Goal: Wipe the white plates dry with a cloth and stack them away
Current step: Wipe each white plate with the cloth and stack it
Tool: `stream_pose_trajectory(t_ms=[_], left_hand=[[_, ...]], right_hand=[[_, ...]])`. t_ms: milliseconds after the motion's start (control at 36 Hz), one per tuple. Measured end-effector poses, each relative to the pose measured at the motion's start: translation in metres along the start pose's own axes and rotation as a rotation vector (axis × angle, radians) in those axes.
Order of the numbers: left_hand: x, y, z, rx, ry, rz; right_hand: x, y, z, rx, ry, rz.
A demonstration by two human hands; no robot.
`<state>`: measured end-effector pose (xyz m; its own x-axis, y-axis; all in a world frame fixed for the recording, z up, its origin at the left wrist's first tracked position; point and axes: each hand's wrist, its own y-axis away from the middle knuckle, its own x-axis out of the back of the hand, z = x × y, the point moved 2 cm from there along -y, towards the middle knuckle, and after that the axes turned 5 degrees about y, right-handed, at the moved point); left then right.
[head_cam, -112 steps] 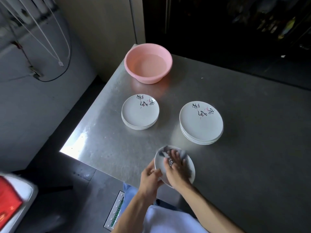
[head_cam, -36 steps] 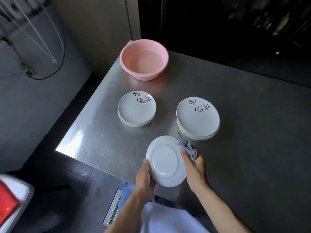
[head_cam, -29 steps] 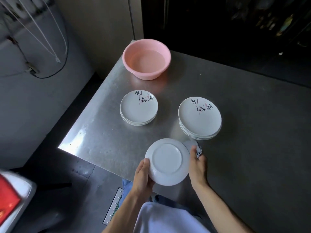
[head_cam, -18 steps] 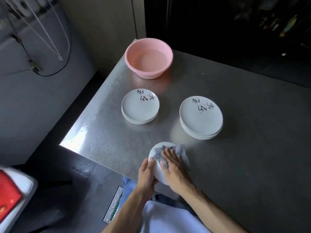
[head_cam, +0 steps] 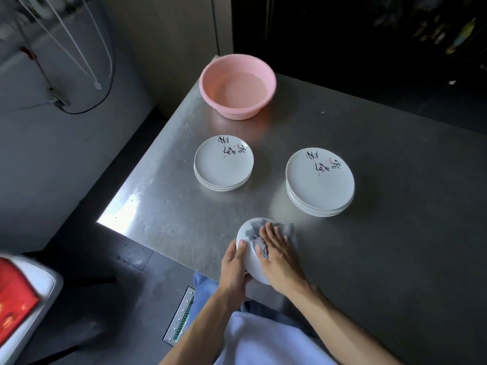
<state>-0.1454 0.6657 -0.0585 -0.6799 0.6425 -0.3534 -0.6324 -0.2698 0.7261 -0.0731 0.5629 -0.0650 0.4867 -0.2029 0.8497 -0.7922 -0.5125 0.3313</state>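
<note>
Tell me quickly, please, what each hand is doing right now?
Left hand: closed on the plate rim, holding it.
Right hand: open, flat, pressing the cloth on the plate.

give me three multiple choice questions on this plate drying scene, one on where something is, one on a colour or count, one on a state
1. Where does the basin stand?
A. at the table's far corner, beyond the left stack
B. on the floor
C. between the two hands

2. How many stacks of plates rest on the table?
A. one
B. two
C. four

3. What is the right hand doing?
A. hanging free beside the table
B. lifting the basin
C. pressing a cloth onto a held plate

Answers:
1 A: the pink basin sits at the far corner of the table, behind the left stack.
2 B: only the left stack and the right stack rest there.
3 C: the right hand lies flat on the grey cloth over the plate, which the left hand grips by its edge.
</note>
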Motion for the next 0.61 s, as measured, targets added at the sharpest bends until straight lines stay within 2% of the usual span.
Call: stream_pose_trajectory(t_ms=[111, 194, 250, 361, 417, 472, 583, 611], left_hand=[[0.004, -0.004, 0.007, -0.01, 0.044, 0.011], [0.008, -0.003, 0.007, 0.003, 0.027, 0.016], [0.008, 0.0, 0.006, 0.016, -0.009, 0.012], [0.007, 0.006, 0.007, 0.014, -0.06, -0.015], [0.007, 0.008, 0.01, -0.009, -0.095, -0.042], [0.006, 0.008, 0.011, -0.026, -0.126, -0.081], [0.008, 0.007, 0.006, -0.063, -0.163, -0.1], [0.01, 0.007, 0.005, -0.069, -0.153, -0.093]], right_hand=[[0.004, 0.027, 0.0, 0.285, -0.102, -0.048], [0.008, 0.041, 0.019, 0.361, -0.1, -0.072], [0.005, 0.038, 0.032, 0.244, -0.132, -0.048], [0.008, 0.003, 0.027, -0.274, -0.458, 0.008], [0.018, -0.013, 0.015, -0.33, -0.455, 0.158], [0.026, -0.016, -0.003, -0.156, -0.376, 0.274], [0.017, 0.002, -0.027, 0.387, -0.135, 0.169], [0.015, 0.005, -0.025, 0.471, -0.107, 0.143]])
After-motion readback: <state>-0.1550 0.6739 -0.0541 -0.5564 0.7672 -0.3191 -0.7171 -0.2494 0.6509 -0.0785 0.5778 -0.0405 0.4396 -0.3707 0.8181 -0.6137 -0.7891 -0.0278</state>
